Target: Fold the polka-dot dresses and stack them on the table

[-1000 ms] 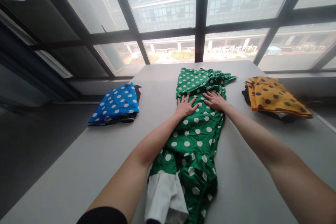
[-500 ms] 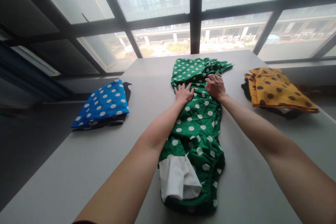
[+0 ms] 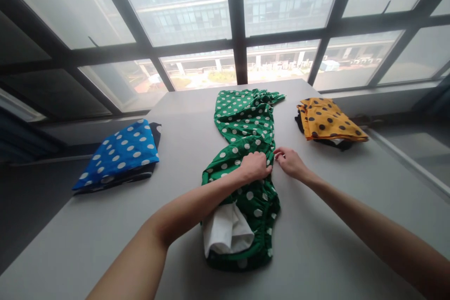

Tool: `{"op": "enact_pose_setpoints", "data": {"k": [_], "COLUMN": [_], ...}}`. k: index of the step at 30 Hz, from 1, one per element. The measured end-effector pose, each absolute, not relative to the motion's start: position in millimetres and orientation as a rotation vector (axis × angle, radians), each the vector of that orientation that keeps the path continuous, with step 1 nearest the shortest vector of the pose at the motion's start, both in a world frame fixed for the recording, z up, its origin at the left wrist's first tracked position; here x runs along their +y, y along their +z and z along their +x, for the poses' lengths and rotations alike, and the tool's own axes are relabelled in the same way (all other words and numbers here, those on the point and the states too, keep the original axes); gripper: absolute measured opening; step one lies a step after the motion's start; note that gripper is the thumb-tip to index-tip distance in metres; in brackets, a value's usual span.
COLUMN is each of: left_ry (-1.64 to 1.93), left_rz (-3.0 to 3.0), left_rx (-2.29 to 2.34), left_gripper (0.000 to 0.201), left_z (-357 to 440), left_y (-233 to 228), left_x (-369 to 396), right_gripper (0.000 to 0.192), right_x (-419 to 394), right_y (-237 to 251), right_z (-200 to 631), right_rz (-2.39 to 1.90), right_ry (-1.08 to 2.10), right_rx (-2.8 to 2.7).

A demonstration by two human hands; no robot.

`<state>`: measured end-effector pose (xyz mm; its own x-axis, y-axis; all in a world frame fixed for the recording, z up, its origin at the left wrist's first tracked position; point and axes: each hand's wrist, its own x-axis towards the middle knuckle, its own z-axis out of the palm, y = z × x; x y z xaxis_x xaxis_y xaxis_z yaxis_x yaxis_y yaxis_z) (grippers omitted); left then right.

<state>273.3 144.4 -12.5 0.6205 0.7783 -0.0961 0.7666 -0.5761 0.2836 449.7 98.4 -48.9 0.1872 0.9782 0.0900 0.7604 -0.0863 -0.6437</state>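
Now both hands are pinching the green dress (image 3: 246, 126) lying along the counter (image 3: 326, 243): left hand (image 3: 255, 166) bunching its middle, right hand (image 3: 290, 161) nipping the edge. Soft, light cloth; probably best gripped at seams.

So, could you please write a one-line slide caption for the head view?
Both hands, left hand and right hand, grip the right edge of a green polka-dot garment on a grey table.
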Motion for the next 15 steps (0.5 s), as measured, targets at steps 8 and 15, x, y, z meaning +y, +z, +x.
{"op": "enact_pose_setpoints", "data": {"k": [8, 15], "left_ry": [0.500, 1.053], "left_rz": [2.175, 1.487], "left_rx": [1.175, 1.188], "left_gripper": [0.024, 0.026], "left_z": [267, 198], "left_y": [-14, 37], "left_x": [170, 216], "right_gripper": [0.040, 0.055], "right_x": [71, 74], "right_y": [-53, -59], "right_z": [395, 381], "right_rz": [-1.790, -1.925], "right_ry": [0.194, 0.196], "right_rx": [-1.761, -2.093]}}
